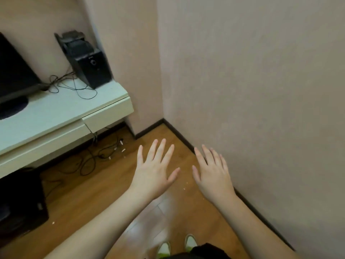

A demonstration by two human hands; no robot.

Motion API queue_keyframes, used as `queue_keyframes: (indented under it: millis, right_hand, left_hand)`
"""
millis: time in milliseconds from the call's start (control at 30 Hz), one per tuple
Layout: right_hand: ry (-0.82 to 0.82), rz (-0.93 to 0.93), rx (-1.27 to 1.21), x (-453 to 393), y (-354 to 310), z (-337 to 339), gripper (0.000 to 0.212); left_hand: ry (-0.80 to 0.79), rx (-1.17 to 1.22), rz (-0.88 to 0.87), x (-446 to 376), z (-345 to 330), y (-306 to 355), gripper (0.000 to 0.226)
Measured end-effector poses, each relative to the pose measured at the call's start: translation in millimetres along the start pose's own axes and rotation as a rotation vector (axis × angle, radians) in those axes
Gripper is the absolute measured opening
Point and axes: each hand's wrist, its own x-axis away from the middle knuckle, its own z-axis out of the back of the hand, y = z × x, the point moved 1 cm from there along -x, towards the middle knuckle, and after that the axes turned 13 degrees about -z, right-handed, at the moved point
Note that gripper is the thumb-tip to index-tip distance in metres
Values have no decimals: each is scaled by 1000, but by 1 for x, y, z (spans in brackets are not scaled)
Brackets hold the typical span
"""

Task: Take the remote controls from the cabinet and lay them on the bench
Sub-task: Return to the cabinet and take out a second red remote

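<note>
Both my hands are stretched out flat in front of me over the wooden floor, palms down, fingers spread, holding nothing. My left hand [154, 169] is at centre, my right hand [212, 172] just beside it near the wall. A white low cabinet [61, 113] with shut drawers stands at the left, well apart from both hands. No remote control shows in view, and no bench either.
On the cabinet stand a black speaker [87, 60], a dark screen [15, 77] and loose black cables [74, 86]. More cables [97, 156] lie on the floor under it. A black box [20, 202] sits at lower left. A beige wall [252, 90] closes the right side.
</note>
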Motion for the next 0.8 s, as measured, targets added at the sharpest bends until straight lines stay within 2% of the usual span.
queue_keyframes:
  millis: [167, 367, 567, 800]
  right_hand:
    - [-53, 222, -5, -20, -22, -2, 56]
    - [-74, 451, -50, -25, -59, 1, 53]
    - [-181, 715, -45, -6, -111, -8, 53]
    - [-211, 918, -38, 39, -189, -4, 54]
  left_hand:
    - [-33, -36, 102, 24, 12, -10, 73]
    - [3, -46, 379, 64, 31, -20, 67]
    - [35, -58, 638, 132, 39, -30, 64]
    - [69, -60, 847, 217, 40, -50, 64]
